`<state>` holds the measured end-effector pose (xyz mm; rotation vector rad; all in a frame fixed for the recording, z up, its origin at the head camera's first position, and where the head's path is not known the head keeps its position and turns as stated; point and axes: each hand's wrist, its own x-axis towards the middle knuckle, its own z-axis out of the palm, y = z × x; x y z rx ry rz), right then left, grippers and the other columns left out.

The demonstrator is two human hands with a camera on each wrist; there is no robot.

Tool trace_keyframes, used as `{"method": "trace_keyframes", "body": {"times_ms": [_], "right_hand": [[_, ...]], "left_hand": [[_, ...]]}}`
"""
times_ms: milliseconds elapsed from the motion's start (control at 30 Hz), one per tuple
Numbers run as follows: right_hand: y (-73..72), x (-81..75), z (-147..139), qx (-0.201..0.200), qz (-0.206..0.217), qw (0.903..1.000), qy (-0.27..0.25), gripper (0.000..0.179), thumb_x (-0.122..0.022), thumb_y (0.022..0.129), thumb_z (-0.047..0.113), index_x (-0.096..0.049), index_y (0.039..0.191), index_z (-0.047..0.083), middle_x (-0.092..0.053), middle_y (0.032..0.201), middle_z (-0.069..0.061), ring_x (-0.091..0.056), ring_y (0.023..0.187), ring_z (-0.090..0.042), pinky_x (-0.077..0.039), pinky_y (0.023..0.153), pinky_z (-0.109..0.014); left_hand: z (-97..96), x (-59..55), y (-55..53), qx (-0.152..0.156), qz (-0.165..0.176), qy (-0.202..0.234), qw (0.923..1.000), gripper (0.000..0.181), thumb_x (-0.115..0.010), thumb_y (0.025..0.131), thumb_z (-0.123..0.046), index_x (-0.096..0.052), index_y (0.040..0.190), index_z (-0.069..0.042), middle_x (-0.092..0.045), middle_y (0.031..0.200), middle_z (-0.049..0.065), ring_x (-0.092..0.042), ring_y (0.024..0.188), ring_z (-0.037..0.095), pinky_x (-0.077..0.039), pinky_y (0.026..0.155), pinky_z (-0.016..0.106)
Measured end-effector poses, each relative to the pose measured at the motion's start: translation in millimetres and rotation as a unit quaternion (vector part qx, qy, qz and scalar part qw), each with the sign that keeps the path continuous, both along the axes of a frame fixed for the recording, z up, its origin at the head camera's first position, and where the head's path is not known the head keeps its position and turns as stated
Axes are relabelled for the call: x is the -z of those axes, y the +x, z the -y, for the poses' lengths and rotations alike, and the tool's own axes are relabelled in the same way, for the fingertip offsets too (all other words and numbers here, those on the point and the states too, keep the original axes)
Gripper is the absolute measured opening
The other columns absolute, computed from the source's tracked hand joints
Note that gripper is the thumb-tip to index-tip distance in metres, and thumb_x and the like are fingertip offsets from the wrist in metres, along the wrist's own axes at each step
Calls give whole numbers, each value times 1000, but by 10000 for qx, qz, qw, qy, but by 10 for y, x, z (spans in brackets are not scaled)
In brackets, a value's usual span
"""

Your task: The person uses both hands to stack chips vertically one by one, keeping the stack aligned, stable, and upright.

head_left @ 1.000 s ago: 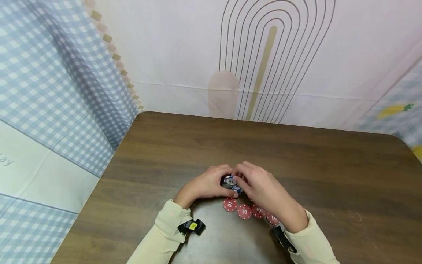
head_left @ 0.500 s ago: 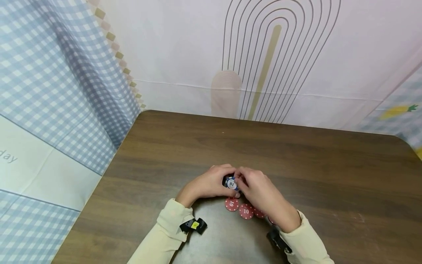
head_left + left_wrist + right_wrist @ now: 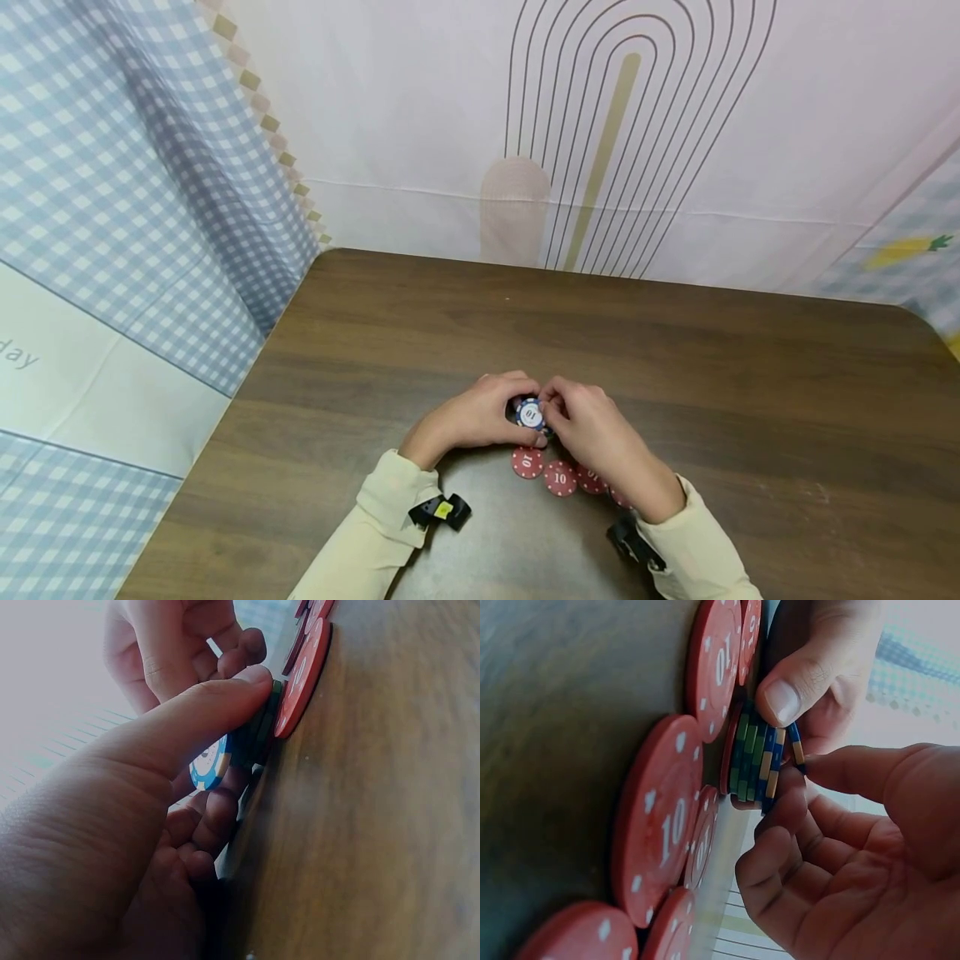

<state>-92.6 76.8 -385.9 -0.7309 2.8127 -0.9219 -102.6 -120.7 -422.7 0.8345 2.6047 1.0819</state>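
Note:
A short stack of poker chips [image 3: 754, 761] stands on the table, a red one at the bottom with green and blue ones above. My left hand [image 3: 480, 410] curls round this stack, its thumb on the near side and fingers on the far side. Just over the top, my right hand [image 3: 600, 425] pinches a blue and white poker chip [image 3: 530, 413] marked 10 by its edge. That chip [image 3: 796, 746] leans slightly away from the stack in the right wrist view. Part of the stack is hidden behind the left thumb in the left wrist view.
Several red poker chips marked 10 lie flat in an overlapping spread near the hands, among them a left one [image 3: 527, 463] and a middle one [image 3: 560, 478]. They rest on a brown wooden table [image 3: 390, 333]. A patterned cloth [image 3: 405, 108] hangs behind its far edge.
The right hand has brought the blue chip leftward over the stack, where two blue chips showed side by side before. The left hand stays round the stack.

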Motion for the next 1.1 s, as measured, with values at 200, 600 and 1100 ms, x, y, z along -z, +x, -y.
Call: {"method": "trace_keyframes", "body": {"times_ms": [200, 600, 1100], "right_hand": [[2, 0, 8, 83, 80, 9998, 133, 6, -65, 99, 6, -70, 97, 9, -59, 77, 2, -52, 66, -13, -46, 64, -34], [-21, 11, 7, 178, 323, 9988, 325, 2, -68, 99, 11, -68, 100, 9, -58, 82, 0, -53, 68, -14, -45, 63, -34], [-53, 21, -7, -38, 437, 9986, 283, 4, -69, 99, 9, -66, 101, 8, -58, 88, -3, -53, 73, -15, -46, 67, -35]], "left_hand": [[-1, 9, -6, -3, 8, 31, 10000, 37, -86, 88, -32, -71, 117, -15, -66, 109, -4, -59, 93, 8, -48, 85, 25], [-3, -1, 9, -27, 43, 89, 9999, 36, -84, 89, -32, -72, 117, -14, -66, 108, -4, -60, 94, 9, -48, 85, 24], [1, 0, -17, 43, -49, -108, 9999, 40, -84, 89, -34, -71, 121, -14, -67, 111, -3, -60, 95, 8, -46, 88, 28]]}}
